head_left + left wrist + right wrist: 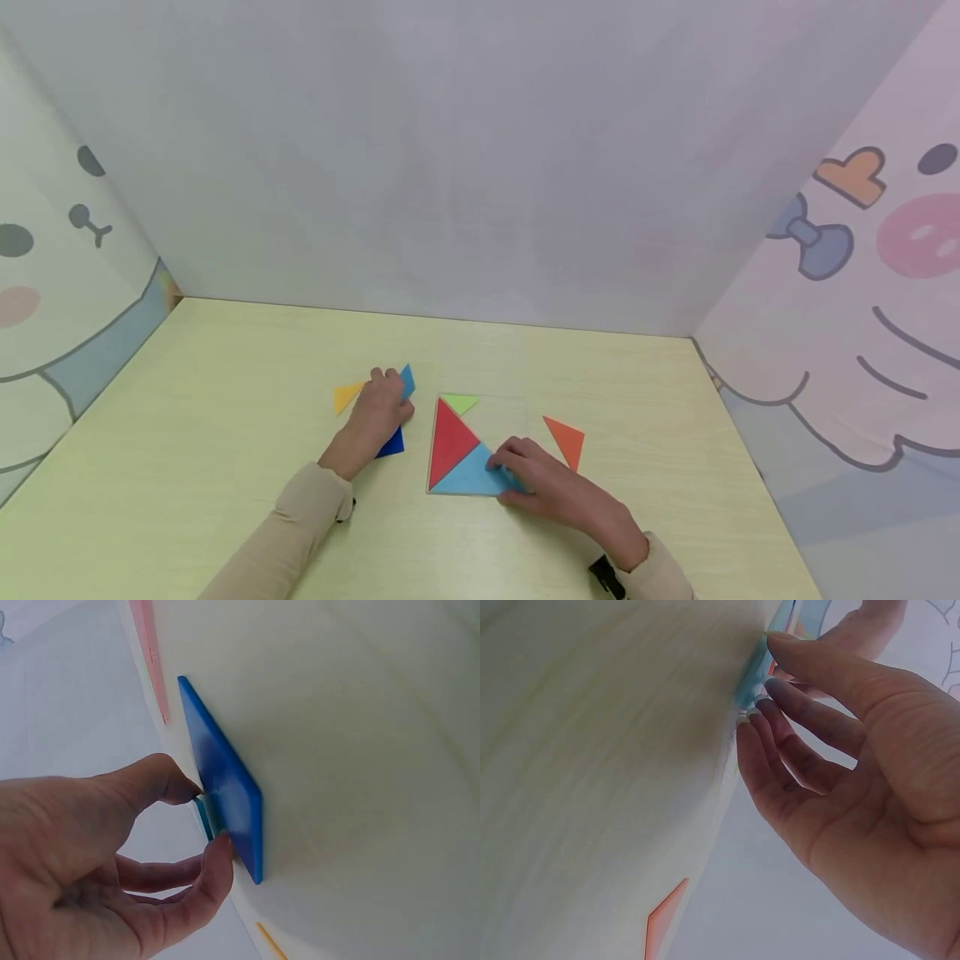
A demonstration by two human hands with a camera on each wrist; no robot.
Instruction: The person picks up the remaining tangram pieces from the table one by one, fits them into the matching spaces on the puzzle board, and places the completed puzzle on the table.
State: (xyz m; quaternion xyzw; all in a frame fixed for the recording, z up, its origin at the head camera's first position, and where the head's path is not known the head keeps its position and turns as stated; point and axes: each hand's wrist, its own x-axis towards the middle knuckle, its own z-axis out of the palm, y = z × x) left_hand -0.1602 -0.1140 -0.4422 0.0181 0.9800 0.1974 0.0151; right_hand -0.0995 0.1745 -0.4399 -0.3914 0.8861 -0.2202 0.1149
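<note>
- Left grip (380, 408): thumb and finger pinching small blue piece (407, 382), left of green triangle (459, 403).
- Right grip (551, 487): part-open, fingers loosely bent, at right end of blue triangle (467, 475), near side of red triangle (452, 442).

Left grip (377, 408) holding small blue piece (408, 381), right grip (546, 483) at light-blue triangle (467, 476)

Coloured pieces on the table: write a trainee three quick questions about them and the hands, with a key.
1. Which hand pinches the small light-blue piece?
2. True or false: in the head view, the orange triangle lies to the right of the red triangle.
3. Fill in: the right hand has its fingers at a large ____ triangle.

Key: 1. The left hand. 2. True. 3. Light-blue.
</note>
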